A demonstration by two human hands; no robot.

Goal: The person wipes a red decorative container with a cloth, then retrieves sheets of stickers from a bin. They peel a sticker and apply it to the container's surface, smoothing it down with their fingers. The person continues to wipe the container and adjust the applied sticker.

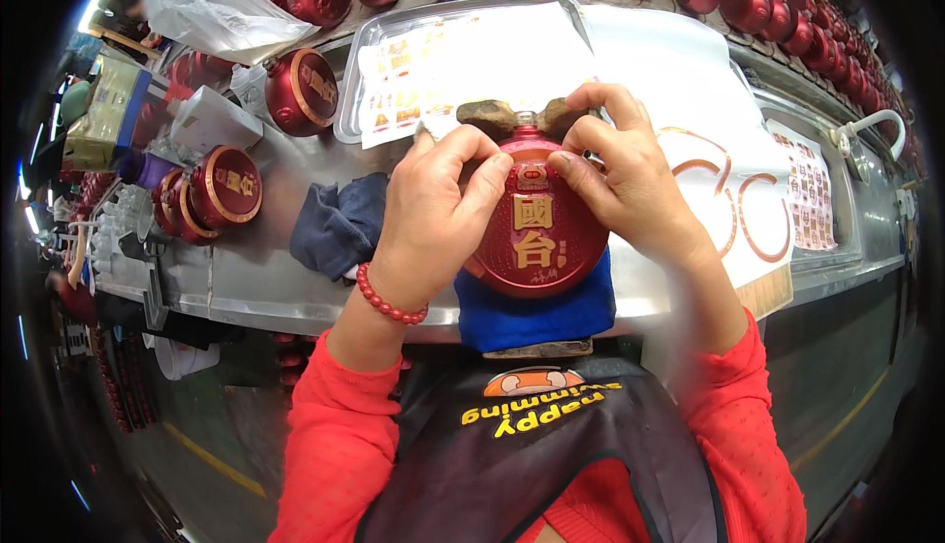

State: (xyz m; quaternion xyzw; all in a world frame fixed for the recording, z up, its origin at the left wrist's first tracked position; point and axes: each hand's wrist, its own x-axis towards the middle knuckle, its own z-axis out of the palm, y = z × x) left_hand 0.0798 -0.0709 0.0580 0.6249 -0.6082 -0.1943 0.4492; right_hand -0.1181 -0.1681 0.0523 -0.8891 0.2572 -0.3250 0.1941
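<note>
Left hand (pixel 433 193), right hand (pixel 635 184), both at red bottle (pixel 535 228) (pinching or pressing, can't tell)

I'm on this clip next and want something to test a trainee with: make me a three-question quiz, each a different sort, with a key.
1. Over which part of the red bottle are the fingers of the left hand and the right hand?
2. Where is the red beaded bracelet? A: right wrist; B: left wrist; C: both wrists.
3. True or false: the fabric showing just below the bottle's lower edge is white.

Key:
1. Its upper part, near the neck.
2. B.
3. False; it is blue fabric.
</note>
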